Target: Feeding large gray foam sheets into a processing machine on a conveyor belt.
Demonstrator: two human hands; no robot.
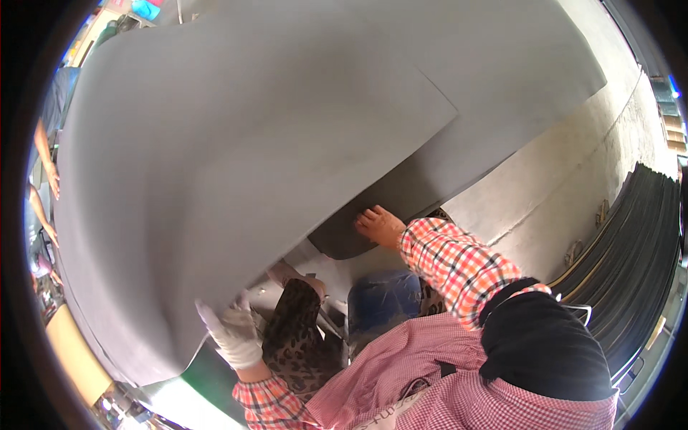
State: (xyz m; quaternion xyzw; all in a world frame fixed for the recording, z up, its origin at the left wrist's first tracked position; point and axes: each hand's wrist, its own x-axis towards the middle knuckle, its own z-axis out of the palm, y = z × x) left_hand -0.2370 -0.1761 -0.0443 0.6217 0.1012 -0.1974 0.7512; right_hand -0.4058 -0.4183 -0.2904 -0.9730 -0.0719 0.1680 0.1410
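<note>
A large, smooth grey sheet (pixel 287 143) spreads before me, bulging and drooping at the left. Beneath its near right edge lies a second grey sheet (pixel 494 143), whose near corner is dark with shade. My bare right hand (pixel 381 226) is at this lower sheet's near edge, its fingers bent over the top; the thumb is hidden. My left hand (pixel 235 337), in a white glove, is by the upper sheet's near left edge. Its fingers look spread and are slightly blurred, with at least one overlapping the sheet. I see no firm grip there.
A thick stack of dark sheets (pixel 623 251) stands at the right beside a pale concrete floor (pixel 566 179). Below my arms is a worn blue seat-like surface (pixel 383 301). At the far left edge, other people's arms (pixel 46 161) show near a tan panel (pixel 79 355).
</note>
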